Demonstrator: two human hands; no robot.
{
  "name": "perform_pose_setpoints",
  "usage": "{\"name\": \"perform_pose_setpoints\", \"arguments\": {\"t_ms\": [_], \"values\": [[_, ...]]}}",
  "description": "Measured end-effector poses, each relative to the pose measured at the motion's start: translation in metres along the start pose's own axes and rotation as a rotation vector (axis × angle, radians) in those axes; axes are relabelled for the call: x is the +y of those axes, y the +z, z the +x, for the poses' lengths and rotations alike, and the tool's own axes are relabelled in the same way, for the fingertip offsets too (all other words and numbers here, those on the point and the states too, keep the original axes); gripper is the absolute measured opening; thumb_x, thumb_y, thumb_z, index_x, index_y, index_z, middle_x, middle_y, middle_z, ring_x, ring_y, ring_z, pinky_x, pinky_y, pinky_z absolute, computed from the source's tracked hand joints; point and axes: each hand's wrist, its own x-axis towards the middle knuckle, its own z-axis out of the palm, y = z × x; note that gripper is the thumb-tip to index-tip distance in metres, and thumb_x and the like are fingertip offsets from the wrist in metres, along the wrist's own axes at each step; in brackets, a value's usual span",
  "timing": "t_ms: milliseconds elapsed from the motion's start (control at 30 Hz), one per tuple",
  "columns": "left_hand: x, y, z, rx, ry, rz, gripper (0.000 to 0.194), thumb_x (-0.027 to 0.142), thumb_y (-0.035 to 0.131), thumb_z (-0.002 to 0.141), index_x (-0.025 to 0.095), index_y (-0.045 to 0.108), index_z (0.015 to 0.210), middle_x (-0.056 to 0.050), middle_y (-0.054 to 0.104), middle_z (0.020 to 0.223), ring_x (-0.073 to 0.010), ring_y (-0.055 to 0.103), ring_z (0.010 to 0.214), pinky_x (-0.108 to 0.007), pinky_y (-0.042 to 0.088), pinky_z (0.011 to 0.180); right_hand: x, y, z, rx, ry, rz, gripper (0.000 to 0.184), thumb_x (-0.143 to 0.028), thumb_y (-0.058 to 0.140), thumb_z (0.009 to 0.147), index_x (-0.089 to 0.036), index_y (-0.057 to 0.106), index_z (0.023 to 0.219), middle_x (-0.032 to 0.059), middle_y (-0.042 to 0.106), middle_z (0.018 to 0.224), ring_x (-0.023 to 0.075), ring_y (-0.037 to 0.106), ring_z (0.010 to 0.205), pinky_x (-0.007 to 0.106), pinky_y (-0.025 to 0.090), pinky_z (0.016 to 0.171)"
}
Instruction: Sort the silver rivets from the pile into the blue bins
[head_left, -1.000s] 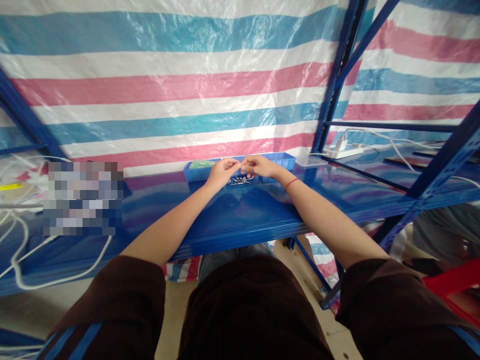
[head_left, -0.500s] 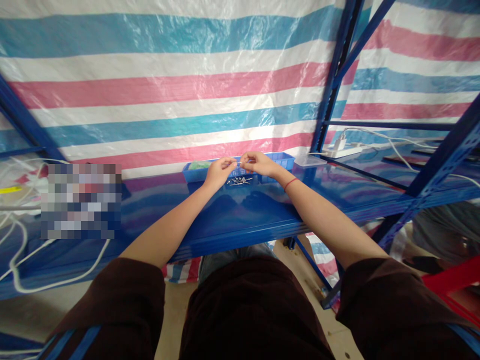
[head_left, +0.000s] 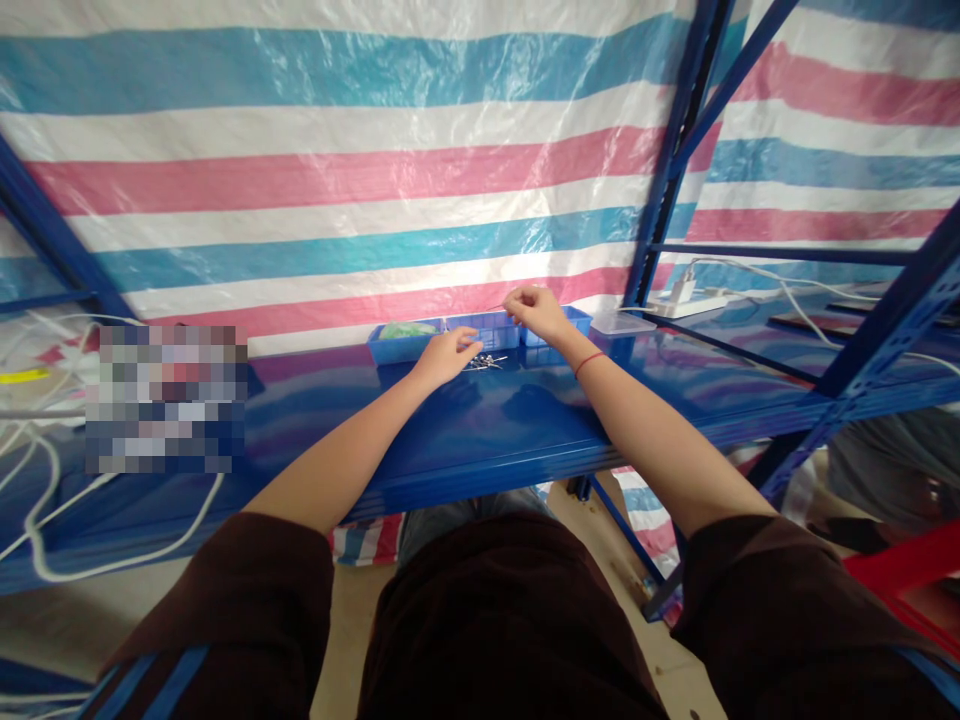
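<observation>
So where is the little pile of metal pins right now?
The metal pins lie on the blue shelf, before the blue tray, beside the left hand.

Both bare arms stretch forward, elbows slightly bent. The left hand (head_left: pixel 448 355) lies low, palm down, fingers loosely extended and pointing right. The right hand (head_left: pixel 534 308) is raised higher and farther forward, fingers curled into a loose pinch, wrist bent, well apart from the left.
</observation>
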Motion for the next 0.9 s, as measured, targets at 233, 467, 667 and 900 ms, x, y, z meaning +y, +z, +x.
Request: {"name": "perform_pose_setpoints", "arguments": {"t_ms": [233,467,667,900], "values": [[0.003,-0.001,-0.006,-0.262,0.299,0.361,0.029,0.037,0.052,0.081,0.02,0.068,0.097,-0.006,0.067,0.102,-0.0207,0.06,0.093,-0.03,0.044,0.084,0.035,-0.024,0.001,0.321,0.26,-0.645,0.032,-0.029,0.05,0.075,-0.013,0.06,0.101,0.0139,0.065,0.092,0.0277,0.058,0.091,0.04,0.044,0.079],[0.002,-0.001,-0.005,-0.343,0.303,0.439,0.024,0.029,0.048,0.083,0.019,0.069,0.089,-0.005,0.067,0.094,-0.0166,0.061,0.083,-0.024,0.043,0.073,0.028,-0.016,-0.001,0.179,0.193,-0.724,0.036,-0.027,0.048,0.076,-0.012,0.059,0.107,0.0146,0.065,0.095,0.0272,0.058,0.091,0.039,0.043,0.08],[-0.001,0.002,-0.003,-0.358,0.325,0.418,0.022,0.021,0.044,0.084,0.015,0.065,0.082,-0.006,0.065,0.088,-0.0183,0.059,0.085,-0.027,0.043,0.078,0.005,-0.004,-0.002,-0.067,0.058,-0.598,0.025,-0.023,0.05,0.075,-0.011,0.065,0.092,0.0112,0.067,0.089,0.0205,0.06,0.08,0.031,0.045,0.074],[0.003,0.002,0.0,-0.087,0.27,0.197,0.019,0.022,0.042,0.085,0.015,0.059,0.083,-0.006,0.06,0.085,-0.0177,0.055,0.086,-0.03,0.042,0.083,-0.006,0.014,-0.012,-0.502,-0.038,-0.121,0.017,-0.008,0.058,0.063,-0.014,0.066,0.077,0.0018,0.066,0.074,0.012,0.057,0.066,0.023,0.046,0.065]]}}
